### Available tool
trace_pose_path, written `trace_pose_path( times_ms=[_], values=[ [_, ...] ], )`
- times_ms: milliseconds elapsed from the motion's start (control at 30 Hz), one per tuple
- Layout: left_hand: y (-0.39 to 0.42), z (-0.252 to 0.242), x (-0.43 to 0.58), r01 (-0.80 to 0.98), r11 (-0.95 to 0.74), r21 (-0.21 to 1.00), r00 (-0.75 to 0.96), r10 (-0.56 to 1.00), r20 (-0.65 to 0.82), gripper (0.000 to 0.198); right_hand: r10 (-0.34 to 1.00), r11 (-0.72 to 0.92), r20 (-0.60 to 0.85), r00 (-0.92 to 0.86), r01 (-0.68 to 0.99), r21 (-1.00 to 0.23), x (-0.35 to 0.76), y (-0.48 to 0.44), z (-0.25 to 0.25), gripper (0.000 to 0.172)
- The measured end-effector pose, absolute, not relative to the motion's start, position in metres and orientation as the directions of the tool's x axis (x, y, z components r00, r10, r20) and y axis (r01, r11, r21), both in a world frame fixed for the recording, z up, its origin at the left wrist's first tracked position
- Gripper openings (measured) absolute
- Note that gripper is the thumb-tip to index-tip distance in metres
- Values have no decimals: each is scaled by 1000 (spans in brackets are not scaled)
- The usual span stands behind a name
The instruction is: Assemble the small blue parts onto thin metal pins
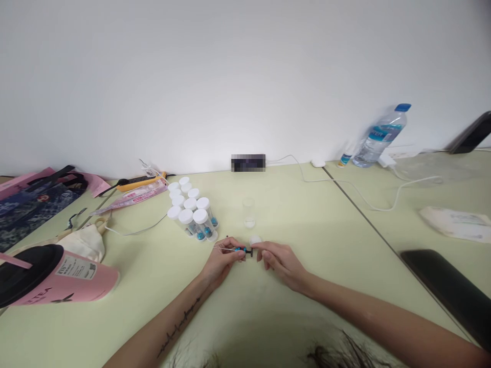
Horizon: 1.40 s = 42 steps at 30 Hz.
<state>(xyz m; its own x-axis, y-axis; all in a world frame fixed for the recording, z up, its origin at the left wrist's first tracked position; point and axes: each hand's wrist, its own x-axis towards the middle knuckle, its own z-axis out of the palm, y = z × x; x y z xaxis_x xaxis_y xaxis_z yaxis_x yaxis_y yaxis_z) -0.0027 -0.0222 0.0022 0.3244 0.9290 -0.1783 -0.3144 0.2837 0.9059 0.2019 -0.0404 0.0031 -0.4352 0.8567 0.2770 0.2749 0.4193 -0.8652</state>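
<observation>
Both hands, left [224, 260] and right [278, 260], pinch a small blue-handled tool [241, 250] between them.

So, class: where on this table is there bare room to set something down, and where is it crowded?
Bare: the table between the open vial and the white cable; also between the pink cup and the left hand. Crowded: the far left, with capped vials, packets and bags, and around both hands, right hand included.
</observation>
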Motion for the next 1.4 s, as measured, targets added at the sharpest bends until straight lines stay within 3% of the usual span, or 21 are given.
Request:
trace_pose_path(
  times_ms=[1400],
  values=[
    [-23,6,-1,-295,290,911,316,929,-193,18,862,394,255,-439,262,-881,201,-41,4,42]
  ],
)
